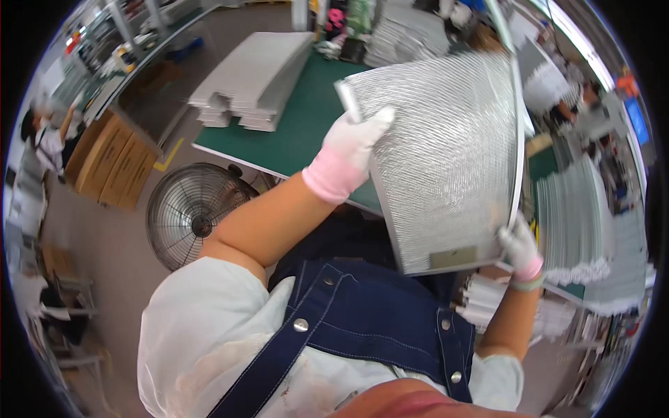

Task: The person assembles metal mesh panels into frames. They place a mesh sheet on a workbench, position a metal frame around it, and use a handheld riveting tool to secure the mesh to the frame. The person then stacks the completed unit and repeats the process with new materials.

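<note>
A large silver mesh panel [449, 153] with a rippled surface and pale narrow edges is held up at a tilt in front of me. My left hand [359, 143], in a white glove with a pink cuff, grips its left edge near the far corner. On the near right corner, my right hand [519, 249], gloved alike, is closed round the edge. A small olive-grey rectangle [453, 258] lies along the panel's near edge. Beyond the left hand, a stack of white-grey panels with notched ends [254, 76] rests on the green table [306, 115].
More silver sheets [404, 42] lie at the table's back. To the right stands a long row of thin pale panels [575, 216]. A round floor fan [201, 219] is at my left, with cardboard boxes [115, 160] beyond it. Another person [50, 139] is at the far left.
</note>
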A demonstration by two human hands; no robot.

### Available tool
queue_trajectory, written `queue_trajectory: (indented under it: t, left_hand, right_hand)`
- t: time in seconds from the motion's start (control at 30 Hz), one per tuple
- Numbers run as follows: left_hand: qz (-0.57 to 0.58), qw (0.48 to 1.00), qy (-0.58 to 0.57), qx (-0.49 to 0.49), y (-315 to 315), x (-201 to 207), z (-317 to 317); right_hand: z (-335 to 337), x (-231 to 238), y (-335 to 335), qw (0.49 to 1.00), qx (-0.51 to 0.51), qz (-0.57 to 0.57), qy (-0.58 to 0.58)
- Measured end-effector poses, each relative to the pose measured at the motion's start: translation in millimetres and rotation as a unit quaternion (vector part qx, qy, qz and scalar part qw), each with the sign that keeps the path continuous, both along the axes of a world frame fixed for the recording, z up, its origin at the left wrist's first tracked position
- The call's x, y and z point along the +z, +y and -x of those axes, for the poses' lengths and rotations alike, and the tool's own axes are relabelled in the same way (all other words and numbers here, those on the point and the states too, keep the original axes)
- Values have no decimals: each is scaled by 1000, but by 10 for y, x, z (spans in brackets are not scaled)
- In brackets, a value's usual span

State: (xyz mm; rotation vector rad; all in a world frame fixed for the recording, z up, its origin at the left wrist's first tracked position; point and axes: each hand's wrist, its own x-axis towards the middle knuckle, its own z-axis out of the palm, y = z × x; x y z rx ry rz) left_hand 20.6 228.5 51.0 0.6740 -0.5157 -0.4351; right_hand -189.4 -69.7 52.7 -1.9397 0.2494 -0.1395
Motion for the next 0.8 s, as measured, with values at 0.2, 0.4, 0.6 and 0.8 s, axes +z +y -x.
queue_trajectory:
  t: [0.2,0.4,0.6,0.8]
  left_hand:
    - [-83,976,186,-72,416,-891,828]
    - [-577,676,-343,-303,844,-158,639]
    - [-312,554,-764,111,-343,655,468]
    - [-545,431,-691,-197,-901,864,374]
  right_hand:
    - [54,318,-158,957,109,267,42]
    - [-39,328,-48,939,149,301,75]
    - [-334,417,223,914,196,346,75]
    - [-218,576,396,881,158,446,-16]
